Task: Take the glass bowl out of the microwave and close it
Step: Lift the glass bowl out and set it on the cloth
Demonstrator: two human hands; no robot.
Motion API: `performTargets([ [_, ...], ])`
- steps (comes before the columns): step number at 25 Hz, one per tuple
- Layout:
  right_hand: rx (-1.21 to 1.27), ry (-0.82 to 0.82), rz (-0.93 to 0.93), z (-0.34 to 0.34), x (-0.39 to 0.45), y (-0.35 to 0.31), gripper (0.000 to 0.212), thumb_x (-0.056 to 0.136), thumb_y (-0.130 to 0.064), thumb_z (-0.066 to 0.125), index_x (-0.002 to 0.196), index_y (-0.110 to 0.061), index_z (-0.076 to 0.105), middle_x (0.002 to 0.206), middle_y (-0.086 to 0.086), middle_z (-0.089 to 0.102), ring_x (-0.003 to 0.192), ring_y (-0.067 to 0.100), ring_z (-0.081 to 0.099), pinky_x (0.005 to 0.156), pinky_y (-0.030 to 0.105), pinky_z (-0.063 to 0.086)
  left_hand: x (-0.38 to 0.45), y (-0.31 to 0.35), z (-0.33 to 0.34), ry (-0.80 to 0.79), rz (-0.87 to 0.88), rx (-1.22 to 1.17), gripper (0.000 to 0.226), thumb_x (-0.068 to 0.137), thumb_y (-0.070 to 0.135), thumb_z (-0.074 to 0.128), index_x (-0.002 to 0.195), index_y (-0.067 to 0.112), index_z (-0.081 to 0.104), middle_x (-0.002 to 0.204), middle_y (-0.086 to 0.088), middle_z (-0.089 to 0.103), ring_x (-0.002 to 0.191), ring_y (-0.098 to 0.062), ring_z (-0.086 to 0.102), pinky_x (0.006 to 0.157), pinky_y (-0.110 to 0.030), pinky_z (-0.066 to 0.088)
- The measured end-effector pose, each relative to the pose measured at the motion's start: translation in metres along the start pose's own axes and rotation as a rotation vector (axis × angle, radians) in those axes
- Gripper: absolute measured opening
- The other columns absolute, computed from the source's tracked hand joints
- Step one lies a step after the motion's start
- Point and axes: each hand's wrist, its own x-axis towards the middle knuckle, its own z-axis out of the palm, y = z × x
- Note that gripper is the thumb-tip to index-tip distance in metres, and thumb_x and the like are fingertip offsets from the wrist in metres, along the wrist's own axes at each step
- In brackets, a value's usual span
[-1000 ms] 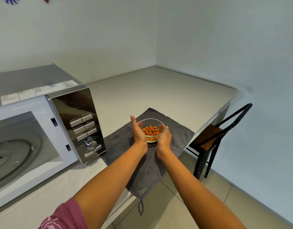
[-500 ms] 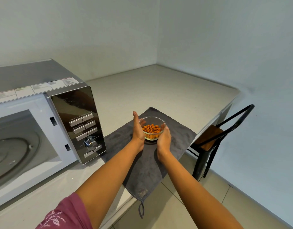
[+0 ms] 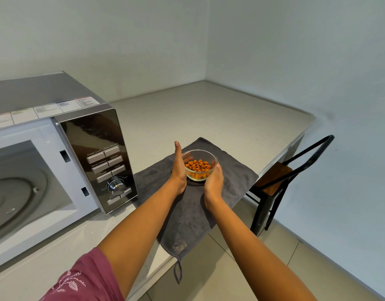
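Observation:
The glass bowl (image 3: 199, 167), holding orange-brown nuts, rests on a dark grey towel (image 3: 232, 179) on the counter, to the right of the microwave (image 3: 100, 157). My left hand (image 3: 178, 170) presses flat against the bowl's left side, thumb pointing up and fingers showing through the glass. Cupped around the bowl's right side is my right hand (image 3: 213, 183), thumb at the rim. The microwave stands open, its cavity and turntable (image 3: 16, 192) exposed. Its door is out of view.
The pale countertop (image 3: 209, 114) runs back into the wall corner. The towel's near end hangs over the counter edge (image 3: 165, 263). A black metal chair with a wooden seat (image 3: 274, 181) stands on the tiled floor to the right.
Both hands stay on the bowl at the same spot on the towel. The view has shifted slightly, and the microwave now sits a little further left in frame.

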Motion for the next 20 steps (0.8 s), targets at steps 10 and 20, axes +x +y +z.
performTargets([
  [10, -0.023, -0.029, 0.059, -0.001, 0.0, 0.001, 0.058, 0.107, -0.047, 0.019, 0.151, -0.016, 0.04, 0.154, 0.007, 0.048, 0.142, 0.023, 0.044, 0.121, 0.044, 0.032, 0.001, -0.002, -0.001, -0.009, 0.007, -0.006, 0.086, 0.091, 0.074, 0.021, 0.14, 0.01, 0.051, 0.137, -0.015, 0.056, 0.119, -0.026, 0.056, 0.096, -0.04, 0.046],
  [20, 0.064, 0.031, 0.107, -0.006, -0.009, -0.008, 0.06, 0.105, -0.052, 0.022, 0.14, -0.015, 0.055, 0.136, -0.001, 0.06, 0.127, 0.018, 0.054, 0.114, 0.038, 0.04, -0.01, -0.007, -0.004, 0.053, 0.089, 0.02, 0.084, 0.092, 0.073, 0.022, 0.142, 0.011, 0.049, 0.144, -0.014, 0.053, 0.124, -0.025, 0.055, 0.105, -0.041, 0.044],
])
